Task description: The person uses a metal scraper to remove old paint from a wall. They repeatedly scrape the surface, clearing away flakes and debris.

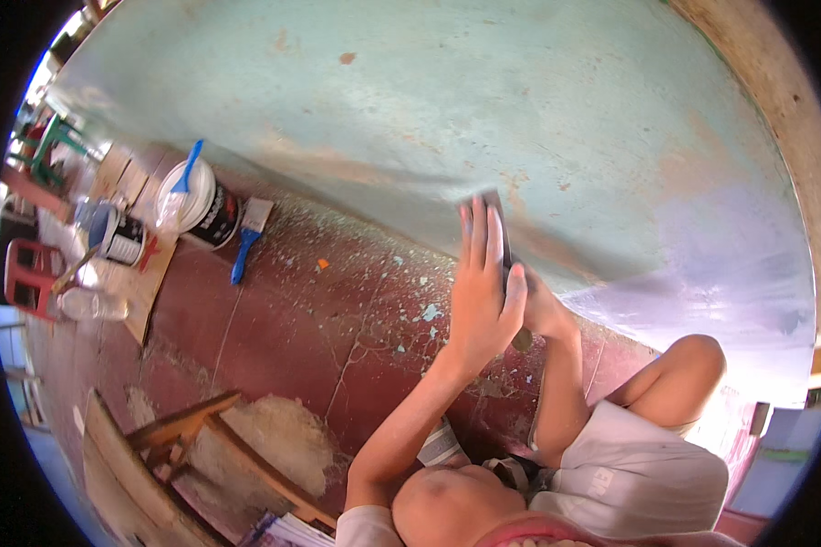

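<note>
My right hand (pixel 544 308) is wrapped around the handle of a flat scraper (pixel 492 199), whose rounded end shows below the palm. My left hand (pixel 482 290) lies along the scraper's blade with straight fingers, its thumb beside the right hand. The blade's far edge meets a pale green painted wall (pixel 410 89), just above the floor line. Brown patches mark the wall where paint is worn, and a whitish lilac area (pixel 746 260) covers its right part. My hands hide most of the blade and handle.
Paint flakes (pixel 431 312) litter the red floor (pixel 294 342) along the wall. Leftward are a lidded paint bucket (pixel 190 198) with a blue brush (pixel 190 167) on top, another blue-handled brush (pixel 248 239), a smaller tub (pixel 124 236) and a plastic bottle (pixel 94 303). Wooden furniture (pixel 246 458) stands lower left.
</note>
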{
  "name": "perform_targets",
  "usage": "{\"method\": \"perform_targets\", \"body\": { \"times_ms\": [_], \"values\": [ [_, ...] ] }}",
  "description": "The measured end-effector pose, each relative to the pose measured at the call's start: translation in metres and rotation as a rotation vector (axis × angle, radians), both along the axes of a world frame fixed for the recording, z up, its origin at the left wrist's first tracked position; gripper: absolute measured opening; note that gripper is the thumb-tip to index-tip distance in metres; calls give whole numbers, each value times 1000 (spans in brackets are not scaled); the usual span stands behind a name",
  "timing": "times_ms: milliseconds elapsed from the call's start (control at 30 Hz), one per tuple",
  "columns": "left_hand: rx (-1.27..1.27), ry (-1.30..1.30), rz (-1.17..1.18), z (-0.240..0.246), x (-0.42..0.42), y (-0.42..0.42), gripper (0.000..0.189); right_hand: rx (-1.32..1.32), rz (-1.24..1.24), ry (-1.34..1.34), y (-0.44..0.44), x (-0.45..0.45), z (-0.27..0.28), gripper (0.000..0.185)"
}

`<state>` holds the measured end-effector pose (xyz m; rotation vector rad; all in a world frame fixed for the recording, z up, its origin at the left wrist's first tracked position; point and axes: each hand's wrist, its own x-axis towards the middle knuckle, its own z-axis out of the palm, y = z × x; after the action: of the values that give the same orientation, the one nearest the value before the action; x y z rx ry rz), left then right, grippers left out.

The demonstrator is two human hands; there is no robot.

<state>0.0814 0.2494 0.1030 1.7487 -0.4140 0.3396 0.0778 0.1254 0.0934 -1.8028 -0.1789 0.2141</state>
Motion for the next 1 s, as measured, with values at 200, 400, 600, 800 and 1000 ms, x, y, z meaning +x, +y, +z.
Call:
{"method": "perform_targets", "body": {
  "times_ms": [200,400,600,800,1000],
  "values": [
    [-382,423,172,-119,-60,24,73,-150,279,208,46,-60,-98,54],
    [-532,292,761,-88,-70,200,59,-24,511,281,153,-116,-44,45],
    [-234,158,727,-25,-59,216,37,97,427,553,126,-73,-57,48],
    [240,-15,509,74,15,145,18,788,95,463,79,-43,-29,35],
    [662,-354,151,139,45,64,21,931,-32,408,48,-45,20,46]
  ]
}}
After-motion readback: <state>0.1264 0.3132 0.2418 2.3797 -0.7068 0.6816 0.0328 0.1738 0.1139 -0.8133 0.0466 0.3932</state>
